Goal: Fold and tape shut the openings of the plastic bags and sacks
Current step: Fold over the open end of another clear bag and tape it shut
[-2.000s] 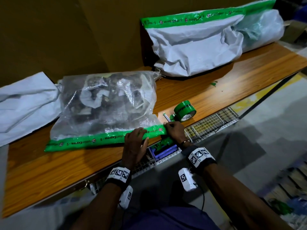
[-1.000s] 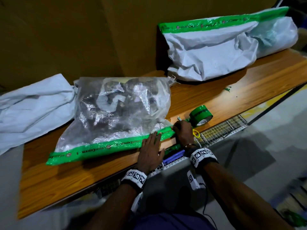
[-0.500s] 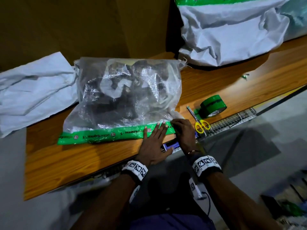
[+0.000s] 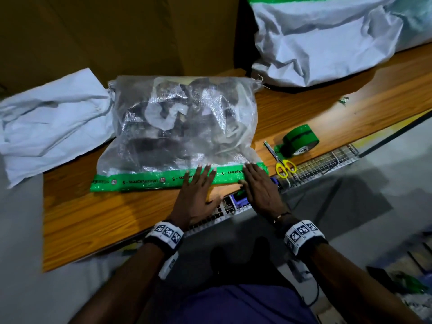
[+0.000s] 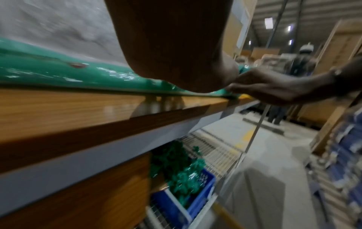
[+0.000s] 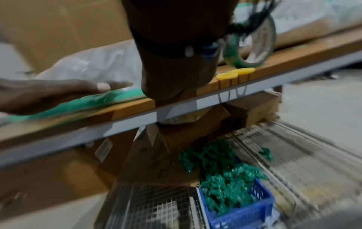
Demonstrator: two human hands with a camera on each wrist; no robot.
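- Now both hands, left hand and right hand, press flat, fingers straight, on the green tape strip sealing the clear bag.
- Wooden table fronts a cardboard wall; tape roll and scissors at three o'clock of the bag.

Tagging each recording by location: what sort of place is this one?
Most likely a warehouse packing bench. A wooden table holds a clear sack sealed with printed green tape, a tape roll and scissors; cardboard stands behind, and the left wrist view shows a high roof with strip lights.
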